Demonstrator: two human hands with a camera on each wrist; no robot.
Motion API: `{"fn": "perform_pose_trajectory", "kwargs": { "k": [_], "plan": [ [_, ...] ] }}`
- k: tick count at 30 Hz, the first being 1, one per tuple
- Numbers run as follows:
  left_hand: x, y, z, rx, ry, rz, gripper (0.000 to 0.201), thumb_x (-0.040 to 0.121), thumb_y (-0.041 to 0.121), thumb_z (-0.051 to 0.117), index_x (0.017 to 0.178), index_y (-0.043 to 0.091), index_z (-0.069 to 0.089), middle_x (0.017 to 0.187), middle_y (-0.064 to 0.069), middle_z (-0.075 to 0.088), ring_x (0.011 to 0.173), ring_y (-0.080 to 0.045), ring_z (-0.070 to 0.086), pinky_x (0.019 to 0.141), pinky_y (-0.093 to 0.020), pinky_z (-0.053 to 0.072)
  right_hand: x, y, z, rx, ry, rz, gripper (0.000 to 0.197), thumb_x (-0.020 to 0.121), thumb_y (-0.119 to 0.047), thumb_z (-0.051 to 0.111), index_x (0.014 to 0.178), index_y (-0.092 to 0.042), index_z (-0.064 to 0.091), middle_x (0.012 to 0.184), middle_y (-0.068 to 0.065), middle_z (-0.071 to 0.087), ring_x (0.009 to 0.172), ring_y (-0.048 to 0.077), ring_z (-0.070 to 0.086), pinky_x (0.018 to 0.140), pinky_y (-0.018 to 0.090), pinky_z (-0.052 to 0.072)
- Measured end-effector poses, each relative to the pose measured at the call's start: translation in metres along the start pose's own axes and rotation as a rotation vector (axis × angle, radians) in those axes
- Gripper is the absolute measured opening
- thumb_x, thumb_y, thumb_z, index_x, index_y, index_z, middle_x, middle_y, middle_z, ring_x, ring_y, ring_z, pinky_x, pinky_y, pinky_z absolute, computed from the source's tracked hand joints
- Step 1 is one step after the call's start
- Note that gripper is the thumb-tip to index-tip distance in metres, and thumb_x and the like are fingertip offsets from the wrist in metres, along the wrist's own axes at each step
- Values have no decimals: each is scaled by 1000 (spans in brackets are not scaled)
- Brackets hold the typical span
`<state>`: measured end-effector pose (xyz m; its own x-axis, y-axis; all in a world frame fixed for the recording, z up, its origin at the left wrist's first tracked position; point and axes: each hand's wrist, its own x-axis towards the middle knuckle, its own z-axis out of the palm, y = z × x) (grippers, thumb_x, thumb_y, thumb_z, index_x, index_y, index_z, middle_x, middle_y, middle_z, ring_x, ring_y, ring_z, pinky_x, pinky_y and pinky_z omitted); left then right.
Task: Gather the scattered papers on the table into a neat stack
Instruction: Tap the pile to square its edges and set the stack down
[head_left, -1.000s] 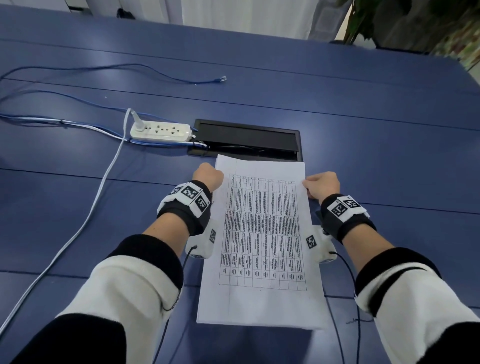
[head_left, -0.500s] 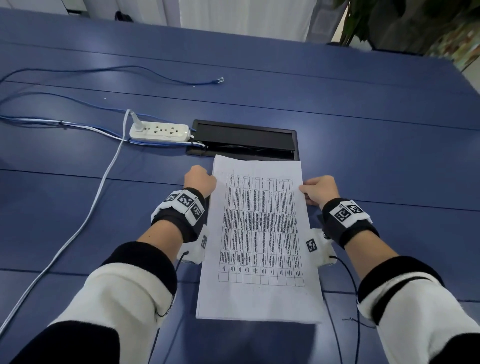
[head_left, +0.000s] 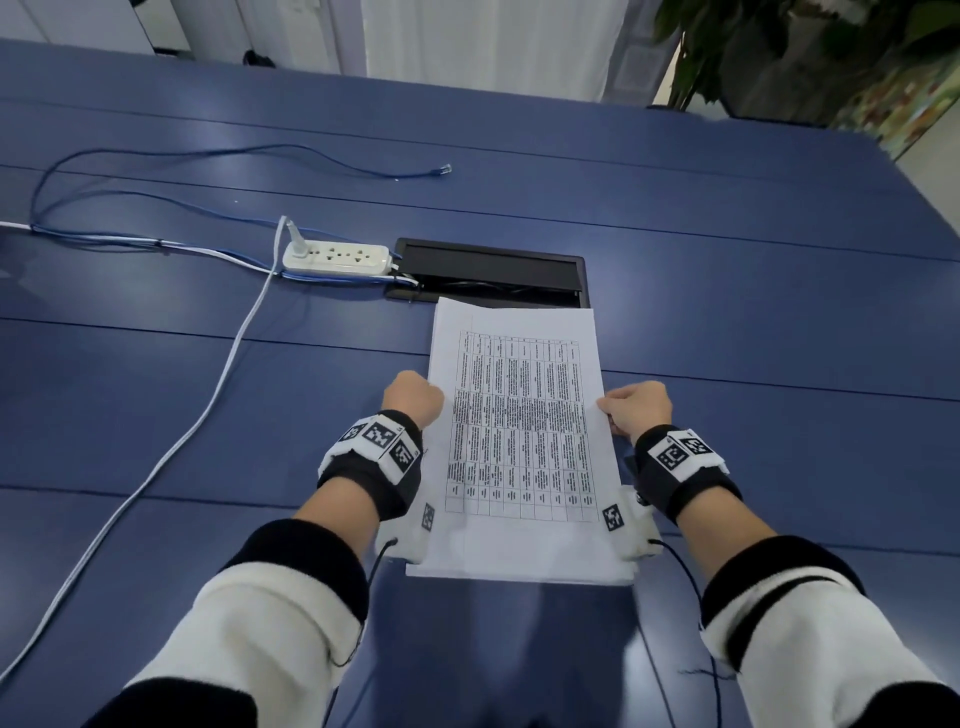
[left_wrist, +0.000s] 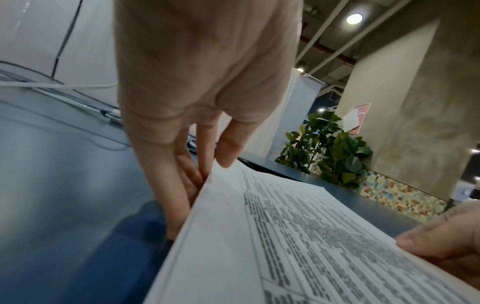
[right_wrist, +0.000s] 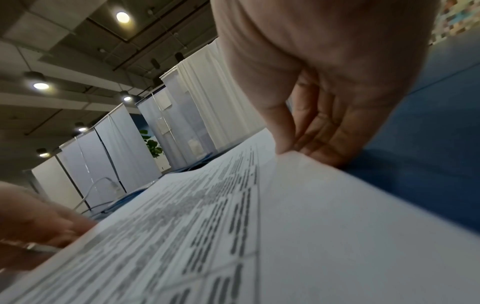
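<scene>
A stack of white papers (head_left: 519, 441) with a printed table on top is held lengthwise over the blue table (head_left: 727, 312). My left hand (head_left: 413, 397) pinches the stack's left edge, thumb on top and fingers beneath, as the left wrist view shows on the papers (left_wrist: 298, 236) under the left hand (left_wrist: 210, 164). My right hand (head_left: 636, 410) pinches the right edge the same way. In the right wrist view the right hand (right_wrist: 293, 148) has its thumb on top of the papers (right_wrist: 259, 226) and its fingers below. The stack's near end appears slightly raised off the table.
A white power strip (head_left: 336, 258) with its white cord (head_left: 156, 467) lies left of a black cable hatch (head_left: 488, 273), just beyond the stack's far end. Blue network cables (head_left: 208, 156) loop across the far left. A potted plant (head_left: 779, 47) stands past the far right corner.
Both hands have slid back along the stack's sides toward me, still holding the edges. The stack has stayed about where it was, its far end by the hatch.
</scene>
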<state>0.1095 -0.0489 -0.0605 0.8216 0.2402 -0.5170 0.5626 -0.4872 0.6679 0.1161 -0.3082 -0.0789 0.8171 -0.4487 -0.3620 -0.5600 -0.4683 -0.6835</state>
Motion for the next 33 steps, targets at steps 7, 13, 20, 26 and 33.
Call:
{"fn": "perform_pose_trajectory", "kwargs": {
  "k": [7,13,20,26,33],
  "plan": [
    [-18,-25,-10,-93,-115,-3,31,85,-5,48,60,9,37,72,-9,43,69,-23,47,57,-31,50,-22,17,-11,-43,-131,-10,15,76,-3,64,61,-1,63,61,10,50,64,21,48,72,34,53],
    [-56,-62,2,-34,-113,38,26,85,4,41,61,11,34,63,-9,36,65,-24,39,60,-31,43,-63,58,-19,-28,-227,-10,21,86,-8,59,75,9,66,61,9,53,57,21,48,60,31,50],
    [-79,-64,15,59,-47,39,29,89,3,38,99,-16,57,105,-35,58,101,-45,57,81,-43,48,-95,58,-17,-248,-117,-125,31,81,-5,50,52,-9,41,60,8,36,60,18,30,55,26,32],
    [-84,-71,8,-55,-89,-11,24,84,4,44,61,8,39,64,-10,43,60,-24,43,61,-29,40,-111,61,-22,-257,-143,-115,29,83,-8,51,55,-9,43,61,9,37,61,19,32,55,26,30],
    [-97,-84,10,-98,-135,-39,30,87,4,43,59,9,35,60,-9,38,57,-23,39,58,-29,40,-138,77,-27,-336,-115,-182,46,81,-5,52,45,-15,26,48,3,26,49,14,24,45,25,25]
  ]
}}
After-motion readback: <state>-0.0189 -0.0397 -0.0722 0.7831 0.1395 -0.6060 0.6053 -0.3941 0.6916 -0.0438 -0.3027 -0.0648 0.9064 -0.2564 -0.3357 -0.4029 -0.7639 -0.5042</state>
